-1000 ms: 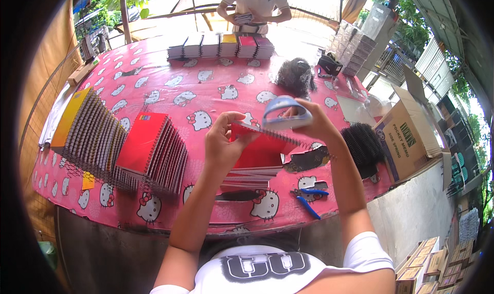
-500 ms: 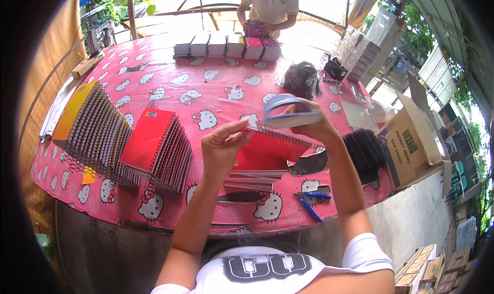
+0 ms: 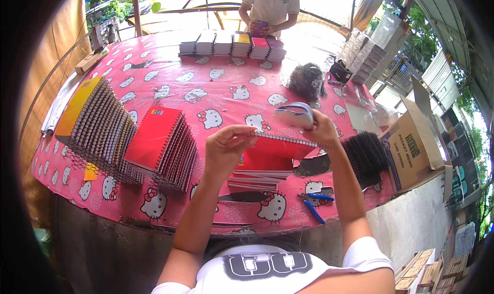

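My left hand (image 3: 226, 142) pinches the left end of the wire spiral along the top edge of a red notebook (image 3: 278, 157), tilting it up. My right hand (image 3: 325, 130) is closed around a white-and-blue hand tool (image 3: 294, 118) with a looped handle, its exact kind unclear. The tool hangs just beyond the spiral, near its right half, and whether they touch cannot be seen. Beneath the tilted notebook lies a small pile of red notebooks (image 3: 254, 182). Blue-handled cutting pliers (image 3: 314, 204) rest on the table to the right of that pile.
Left stand tall stacks of red notebooks (image 3: 154, 134) and yellow notebooks (image 3: 78, 108). Black spiral coils (image 3: 366, 157) and an open cardboard box (image 3: 411, 144) are right; a dark bundle (image 3: 306, 82) lies farther back. Across the pink table (image 3: 170, 116), another person (image 3: 270, 8) handles notebooks.
My right hand has shifted right and slightly nearer me, turning the tool. More of the spiral shows. My left hand keeps its pinch on the spiral's end.
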A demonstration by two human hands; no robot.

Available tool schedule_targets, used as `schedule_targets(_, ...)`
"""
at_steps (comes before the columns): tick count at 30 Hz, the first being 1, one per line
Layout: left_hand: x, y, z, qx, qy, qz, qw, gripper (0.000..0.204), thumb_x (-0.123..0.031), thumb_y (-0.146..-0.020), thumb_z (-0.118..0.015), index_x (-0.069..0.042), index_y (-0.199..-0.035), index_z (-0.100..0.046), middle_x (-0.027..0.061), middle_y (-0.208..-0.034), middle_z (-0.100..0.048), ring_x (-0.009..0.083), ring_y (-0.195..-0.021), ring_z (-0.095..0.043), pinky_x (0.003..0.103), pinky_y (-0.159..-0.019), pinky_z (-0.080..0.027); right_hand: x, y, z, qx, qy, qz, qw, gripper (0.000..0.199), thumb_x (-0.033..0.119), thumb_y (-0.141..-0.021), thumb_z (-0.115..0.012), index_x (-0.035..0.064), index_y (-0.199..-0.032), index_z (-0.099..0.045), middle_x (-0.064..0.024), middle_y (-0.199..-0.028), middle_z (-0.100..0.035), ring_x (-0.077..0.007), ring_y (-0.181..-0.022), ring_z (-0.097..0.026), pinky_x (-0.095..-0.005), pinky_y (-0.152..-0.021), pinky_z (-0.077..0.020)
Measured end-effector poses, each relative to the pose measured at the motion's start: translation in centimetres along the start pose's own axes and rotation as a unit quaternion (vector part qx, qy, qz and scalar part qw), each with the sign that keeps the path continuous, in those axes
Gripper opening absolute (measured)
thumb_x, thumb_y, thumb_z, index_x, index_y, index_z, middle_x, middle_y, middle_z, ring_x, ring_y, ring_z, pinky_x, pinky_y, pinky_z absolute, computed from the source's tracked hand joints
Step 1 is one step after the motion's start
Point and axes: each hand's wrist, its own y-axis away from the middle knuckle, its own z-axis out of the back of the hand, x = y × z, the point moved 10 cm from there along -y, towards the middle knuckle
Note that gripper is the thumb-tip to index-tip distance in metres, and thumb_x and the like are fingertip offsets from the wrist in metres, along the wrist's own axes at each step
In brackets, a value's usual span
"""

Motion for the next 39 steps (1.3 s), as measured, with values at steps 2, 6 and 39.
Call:
schedule_targets(2,0.2,-0.1,-0.4,-0.008,0.066,0.034,0.997,0.024,0.009,-0.08,-0.068,0.001,-0.103,-0.066,0.0085,-0.098,-0.068,0.0108,-0.091,-0.063,0.024,-0.081,-0.054,-5.3,1.8,0.2,-0.021,0.14,-0.12,0.983,0.049,0.015,-0.066,-0.075,0.0087,-0.112,-0.061,-0.0143,-0.1,-0.067,-0.0312,-0.094,-0.065,-0.0402,-0.082,-0.051)
schedule_targets(6,0.4,0.0,-1.1,0.035,0.097,0.045,0.994,0.024,0.009,-0.08,-0.069,0.0,-0.102,-0.065,0.0077,-0.098,-0.067,0.0112,-0.094,-0.062,0.025,-0.082,-0.054,-8.6,6.1,-2.8,0.088,0.102,-0.113,0.984,0.058,0.024,-0.066,-0.081,0.0038,-0.115,-0.058,-0.0188,-0.117,-0.059,-0.0342,-0.11,-0.057,-0.0421,-0.092,-0.0466)
schedule_targets(39,-8.9,7.9,-4.4,0.006,-0.331,-0.328,0.885,0.02,0.011,-0.071,-0.071,0.002,-0.089,-0.065,0.015,-0.094,-0.069,0.0271,-0.082,-0.068,0.033,-0.07,-0.055,10.9,17.4,-8.0,0.221,-0.663,-0.147,0.701,0.035,0.018,-0.093,-0.062,-0.0055,-0.117,-0.056,-0.0151,-0.098,-0.066,-0.0192,-0.078,-0.066,-0.0306,-0.071,-0.0547)
